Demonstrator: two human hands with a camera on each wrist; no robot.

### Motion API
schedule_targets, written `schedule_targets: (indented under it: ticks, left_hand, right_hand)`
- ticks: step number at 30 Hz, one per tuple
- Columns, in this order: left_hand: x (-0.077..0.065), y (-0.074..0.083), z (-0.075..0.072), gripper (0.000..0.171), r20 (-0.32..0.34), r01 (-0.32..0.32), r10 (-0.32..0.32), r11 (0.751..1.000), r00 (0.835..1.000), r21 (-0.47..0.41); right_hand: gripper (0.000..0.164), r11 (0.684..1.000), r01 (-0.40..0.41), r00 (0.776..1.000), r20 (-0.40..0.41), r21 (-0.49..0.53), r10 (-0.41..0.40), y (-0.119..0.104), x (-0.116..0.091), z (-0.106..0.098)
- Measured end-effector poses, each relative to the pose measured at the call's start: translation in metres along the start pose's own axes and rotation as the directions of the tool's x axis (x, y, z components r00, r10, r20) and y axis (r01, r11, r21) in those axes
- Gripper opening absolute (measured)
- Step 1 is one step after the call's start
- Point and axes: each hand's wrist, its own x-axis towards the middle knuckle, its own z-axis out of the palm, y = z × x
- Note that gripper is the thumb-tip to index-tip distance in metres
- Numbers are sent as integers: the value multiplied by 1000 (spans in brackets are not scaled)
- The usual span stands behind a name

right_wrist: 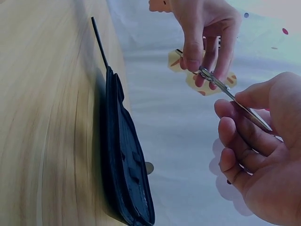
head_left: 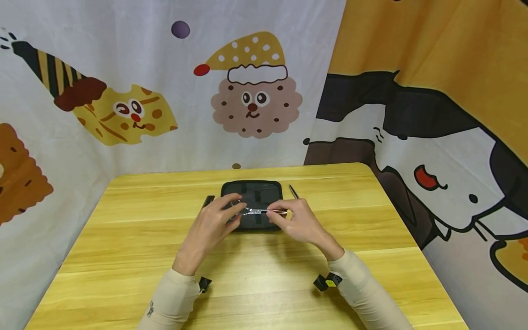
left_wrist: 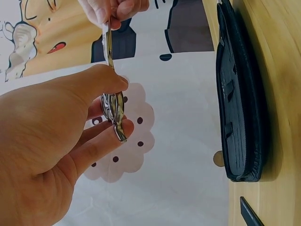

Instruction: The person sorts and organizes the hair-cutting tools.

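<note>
While your left hand (head_left: 211,223) and right hand (head_left: 300,222) pinch the scissors (head_left: 257,211), positioning seems underway. Your next move likely needs steadiness.

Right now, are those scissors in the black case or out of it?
Out. The left hand and right hand hold the scissors; both wrist views show them apart from the black case.

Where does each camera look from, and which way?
Head: on the head, facing forward and down at the table; left grip, right grip and sleeves show.
Left wrist: on that wrist, facing the scissors and curtain; left grip large, right grip partly.
Right wrist: on that wrist, facing scissors and curtain; right grip near, left grip beyond.
Both wrist views share scissors and case.
</note>
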Motion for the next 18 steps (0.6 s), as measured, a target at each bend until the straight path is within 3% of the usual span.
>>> schedule_targets:
  ticks: [8,18]
  left_hand:
    - [-1,-3,-1,34,13,9,-9,1000,1000,10]
    - [-2,-5,-4,35,21,26,-26,1000,999,13]
  right_hand:
    - [21,994,87,996,-21,-62,-89,4,1,2]
    - [51,996,70,997,25,-62,-69,3,0,0]
